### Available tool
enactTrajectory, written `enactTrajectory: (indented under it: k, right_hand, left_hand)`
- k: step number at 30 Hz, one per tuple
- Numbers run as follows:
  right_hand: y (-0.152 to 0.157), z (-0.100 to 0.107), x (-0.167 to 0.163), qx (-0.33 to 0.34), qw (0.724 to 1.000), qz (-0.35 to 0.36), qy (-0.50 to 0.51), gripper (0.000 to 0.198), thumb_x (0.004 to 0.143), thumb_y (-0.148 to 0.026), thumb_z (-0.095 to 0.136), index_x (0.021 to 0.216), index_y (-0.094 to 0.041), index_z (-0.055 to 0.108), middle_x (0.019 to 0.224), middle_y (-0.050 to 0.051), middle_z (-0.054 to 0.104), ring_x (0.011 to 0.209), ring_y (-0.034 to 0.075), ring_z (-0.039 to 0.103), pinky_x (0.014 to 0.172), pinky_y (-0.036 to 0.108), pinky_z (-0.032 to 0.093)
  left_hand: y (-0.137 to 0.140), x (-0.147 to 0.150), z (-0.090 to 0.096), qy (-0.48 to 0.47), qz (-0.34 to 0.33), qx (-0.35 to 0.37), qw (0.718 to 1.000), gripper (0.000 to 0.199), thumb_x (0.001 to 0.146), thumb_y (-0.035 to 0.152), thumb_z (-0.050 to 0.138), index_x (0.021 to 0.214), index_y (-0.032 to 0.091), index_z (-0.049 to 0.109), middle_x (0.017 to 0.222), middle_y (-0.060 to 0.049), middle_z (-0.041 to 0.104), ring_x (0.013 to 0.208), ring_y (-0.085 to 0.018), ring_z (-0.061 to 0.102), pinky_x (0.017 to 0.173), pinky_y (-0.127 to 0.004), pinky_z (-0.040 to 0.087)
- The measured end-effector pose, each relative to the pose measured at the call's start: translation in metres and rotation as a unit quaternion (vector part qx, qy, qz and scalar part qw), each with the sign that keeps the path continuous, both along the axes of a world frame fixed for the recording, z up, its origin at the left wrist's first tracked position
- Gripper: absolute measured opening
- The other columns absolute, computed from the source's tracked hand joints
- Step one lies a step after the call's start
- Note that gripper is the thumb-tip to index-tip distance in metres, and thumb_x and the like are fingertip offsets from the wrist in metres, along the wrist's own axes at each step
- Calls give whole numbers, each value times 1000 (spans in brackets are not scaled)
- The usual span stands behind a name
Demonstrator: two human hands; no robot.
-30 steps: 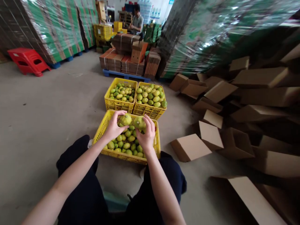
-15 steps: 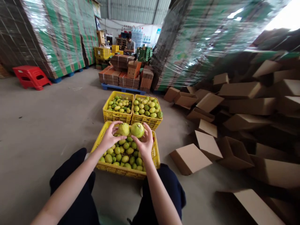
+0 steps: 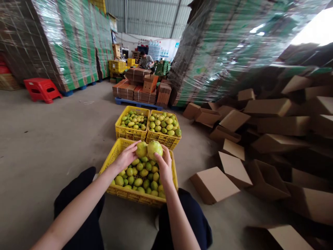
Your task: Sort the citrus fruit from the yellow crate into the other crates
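My left hand [image 3: 127, 155] is closed on a yellow-green lemon [image 3: 141, 149], held above the near crate. Close beside it, a larger, paler green lemon [image 3: 154, 150] is gripped by my right hand [image 3: 164, 163], with the thumb across its front. The two fruits look side by side, and I cannot tell whether they touch. Beneath both hands stands a yellow plastic crate [image 3: 142, 199] between my knees. Green and yellow lemons [image 3: 138, 182] cover much of its bottom.
Beyond the near crate, a left yellow crate [image 3: 130, 132] and a right yellow crate [image 3: 165, 141] hold more lemons. Cardboard boxes [image 3: 214, 184] are heaped on the right. Flattened cartons [image 3: 144, 94] lie on a blue pallet, with a person [image 3: 146, 61] behind. A red stool [image 3: 43, 89] stands left.
Both lemons have come slightly lower and to the right in view. My right hand has turned its lemon and my left fingers have shifted behind theirs. The person at the back leans forward.
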State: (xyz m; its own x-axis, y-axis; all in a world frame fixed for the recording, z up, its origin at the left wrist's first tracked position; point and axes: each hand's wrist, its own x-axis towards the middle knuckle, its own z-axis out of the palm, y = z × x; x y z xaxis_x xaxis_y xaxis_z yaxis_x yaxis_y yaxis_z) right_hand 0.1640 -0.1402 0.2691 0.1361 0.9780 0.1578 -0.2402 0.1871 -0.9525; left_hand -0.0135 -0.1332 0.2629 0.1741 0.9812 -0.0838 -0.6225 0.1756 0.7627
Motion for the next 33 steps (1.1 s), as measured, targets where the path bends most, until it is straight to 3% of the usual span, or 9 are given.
enactTrajectory:
  k: [2, 5, 7, 10, 16, 19, 23, 30, 33]
  right_hand:
    - [-1, -4, -5, -23, 999, 31, 16, 43, 71, -43, 75, 108, -23, 67, 111, 3, 72, 104, 25, 65, 86, 35, 54]
    - [-3, -10, -15, -68, 993, 66, 70, 39, 76, -49, 67, 104, -23, 68, 92, 0, 71, 79, 20, 65, 64, 29, 53]
    - [-3, -14, -20, -90, 990, 51, 98, 36, 79, -53, 65, 99, -23, 67, 76, -3, 66, 60, 15, 57, 49, 24, 44]
    - [-2, -16, -24, -131, 981, 29, 142, 36, 79, -55, 68, 90, -22, 65, 67, -5, 61, 52, 11, 50, 42, 20, 34]
    - [-2, -9, -28, -121, 977, 100, 146, 39, 69, -43, 86, 95, -23, 66, 74, -4, 68, 55, 12, 55, 42, 22, 37]
    - [2, -10, -33, -112, 974, 54, 188, 32, 73, -46, 79, 91, -22, 66, 79, -3, 70, 64, 16, 62, 55, 26, 50]
    - [14, -17, -32, -152, 944, 18, 291, 25, 75, -44, 71, 83, -22, 65, 77, -1, 72, 73, 19, 68, 74, 33, 58]
    - [25, -19, -28, -178, 921, 119, 324, 18, 74, -39, 61, 80, -23, 61, 78, 4, 73, 79, 25, 72, 78, 46, 62]
    - [24, -19, -34, -201, 915, 133, 325, 16, 73, -38, 60, 78, -23, 62, 76, 5, 73, 88, 29, 72, 78, 48, 63]
  left_hand:
    - [0, 7, -5, -16, -8, -23, 1000, 56, 66, 28, 91, 116, 17, 69, 123, -12, 71, 118, -27, 66, 102, -37, 52]
    - [-1, 18, -13, -25, 14, -73, 997, 58, 61, 22, 94, 111, 18, 65, 110, -9, 74, 104, -26, 71, 86, -35, 58]
    - [-2, 24, -17, -35, 36, -109, 993, 52, 60, 22, 95, 101, 17, 64, 99, -8, 74, 96, -25, 72, 78, -33, 60]
    - [-2, 28, -18, -31, 70, -129, 989, 41, 64, 24, 92, 91, 18, 62, 92, -5, 73, 91, -22, 72, 75, -31, 60]
    - [7, 28, -2, -35, 119, -179, 976, 11, 84, 26, 73, 84, 17, 66, 75, -1, 70, 69, -14, 68, 62, -21, 56]
    - [13, 25, 10, -71, 123, -204, 969, 22, 92, 33, 60, 83, 14, 68, 68, -3, 69, 58, -13, 64, 54, -22, 53]
    - [15, 19, 20, -116, 105, -243, 957, 31, 95, 33, 48, 90, 11, 69, 62, -5, 65, 50, -15, 61, 48, -24, 54]
    - [24, 15, 10, -173, 127, -293, 932, 34, 98, 18, 37, 114, 11, 66, 74, -7, 68, 58, -17, 67, 52, -27, 58]
    - [29, 12, 2, -163, 155, -301, 927, 30, 99, 28, 43, 113, 12, 64, 81, -8, 68, 64, -18, 67, 55, -28, 59]
